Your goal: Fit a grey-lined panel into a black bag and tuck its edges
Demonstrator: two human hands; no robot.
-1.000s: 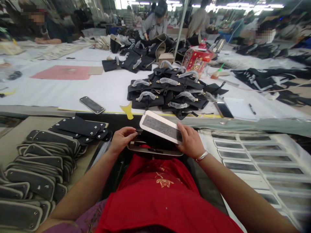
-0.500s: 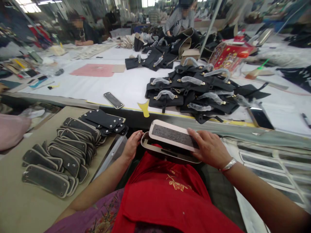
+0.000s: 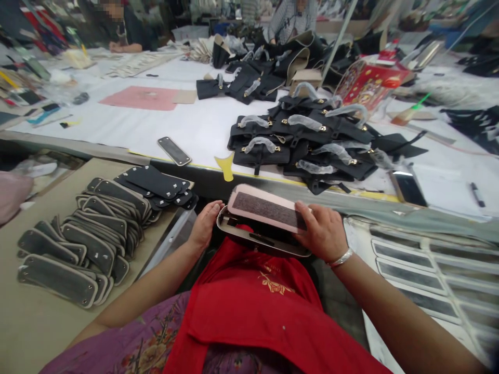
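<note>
Above my lap, my left hand [image 3: 207, 223] is closed on the left end of an open black bag body [image 3: 265, 245], whose pale inner rim faces up. My right hand [image 3: 325, 231] grips the right end of a long, round-cornered pale panel [image 3: 233, 200] with a dark grey strip along its middle. This panel lies tilted over the bag's opening, its far edge raised. Some of the right fingers are hidden under the panel, against the bag's right end. Similar dark panels with pale edges [image 3: 93, 244] lie in overlapping stacks to my left.
Black bag pieces with wrapped handles [image 3: 304, 135] are heaped on the white table [image 3: 128, 124]. Near its front edge lie a single dark panel [image 3: 174, 150], a yellow notched piece [image 3: 225, 165] and a phone [image 3: 408, 187]. More strips [image 3: 419, 278] lie at right. Two people work across the table.
The view has shifted slightly, so the table items sit higher and further left. Both hands keep their hold, and the panel still lies tilted over the bag body.
</note>
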